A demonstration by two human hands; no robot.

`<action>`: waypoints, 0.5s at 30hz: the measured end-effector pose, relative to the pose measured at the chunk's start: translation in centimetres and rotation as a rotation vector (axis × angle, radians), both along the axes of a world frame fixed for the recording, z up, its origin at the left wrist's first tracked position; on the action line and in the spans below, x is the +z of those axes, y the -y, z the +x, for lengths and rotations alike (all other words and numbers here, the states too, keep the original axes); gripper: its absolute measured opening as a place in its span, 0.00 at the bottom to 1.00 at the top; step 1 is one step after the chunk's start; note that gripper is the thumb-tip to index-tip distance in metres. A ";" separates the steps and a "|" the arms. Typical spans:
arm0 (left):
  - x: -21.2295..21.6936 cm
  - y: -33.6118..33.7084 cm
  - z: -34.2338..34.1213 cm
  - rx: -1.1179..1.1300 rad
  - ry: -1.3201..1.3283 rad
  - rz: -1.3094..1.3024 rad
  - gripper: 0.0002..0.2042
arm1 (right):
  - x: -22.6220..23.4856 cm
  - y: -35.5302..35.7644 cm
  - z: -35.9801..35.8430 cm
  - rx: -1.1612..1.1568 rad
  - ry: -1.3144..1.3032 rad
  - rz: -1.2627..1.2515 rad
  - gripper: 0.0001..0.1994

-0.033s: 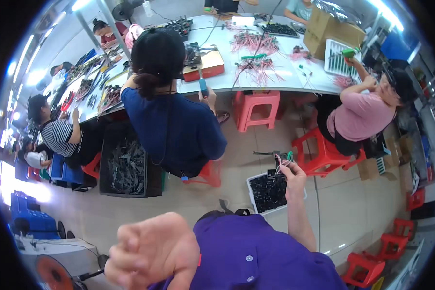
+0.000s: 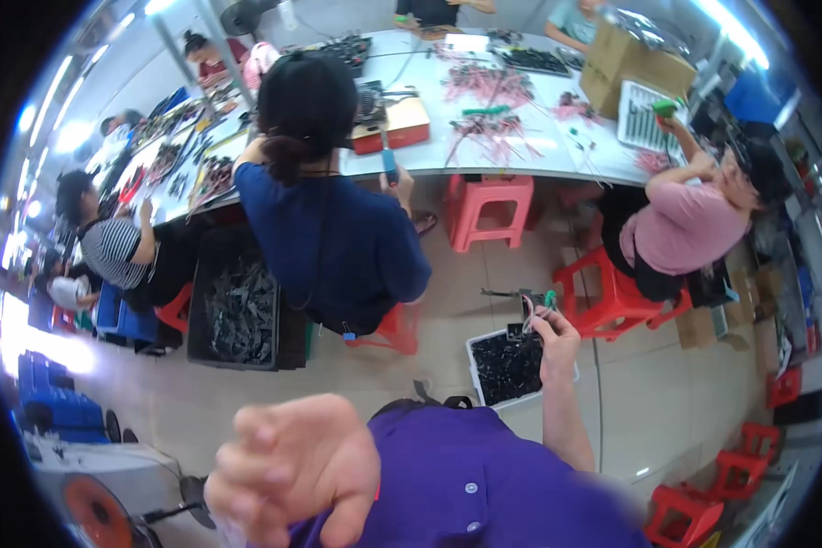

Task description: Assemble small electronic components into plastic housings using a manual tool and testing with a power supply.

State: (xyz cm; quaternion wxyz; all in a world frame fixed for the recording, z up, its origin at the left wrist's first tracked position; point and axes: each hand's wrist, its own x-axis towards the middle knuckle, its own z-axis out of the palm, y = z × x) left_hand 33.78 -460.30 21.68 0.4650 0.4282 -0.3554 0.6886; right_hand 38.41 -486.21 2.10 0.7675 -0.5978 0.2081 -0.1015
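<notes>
We observed the right hand (image 2: 558, 345) pinching wires (image 2: 528, 314) at four o'clock; the left hand (image 2: 303, 464), fingers half-curled, hung at seven.

A dark, angular assembly (image 2: 526, 315) with curving pink-and-white wires (image 2: 529, 308) and a green end (image 2: 550, 299) is held up toward four o'clock from centre, its thin bar (image 2: 499, 293) pointing to nine.
</notes>
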 end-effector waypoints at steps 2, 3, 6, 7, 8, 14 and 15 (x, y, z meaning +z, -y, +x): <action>-0.7 0.1 0.3 0.043 -0.124 0.070 0.20 | -0.3 0.4 -0.1 0.001 0.014 0.056 0.07; -1.2 0.1 0.5 0.070 -0.191 0.079 0.23 | -0.4 0.3 0.0 0.005 0.018 0.080 0.08; -3.6 -0.9 1.1 0.170 -0.336 0.107 0.22 | -0.3 0.1 0.4 -0.008 -0.031 0.047 0.08; -4.4 -1.3 1.5 0.149 -0.355 0.149 0.20 | -0.2 0.4 0.3 -0.004 -0.027 0.039 0.08; -5.1 -1.4 1.5 0.153 -0.418 0.153 0.19 | -0.2 0.7 0.4 -0.005 -0.024 0.053 0.08; -8.8 -2.0 0.7 0.234 -0.772 0.189 0.19 | 0.4 1.1 1.2 0.037 0.000 0.140 0.09; -9.2 -1.9 0.5 0.241 -0.766 0.183 0.19 | 0.3 1.2 1.4 0.045 0.007 0.138 0.09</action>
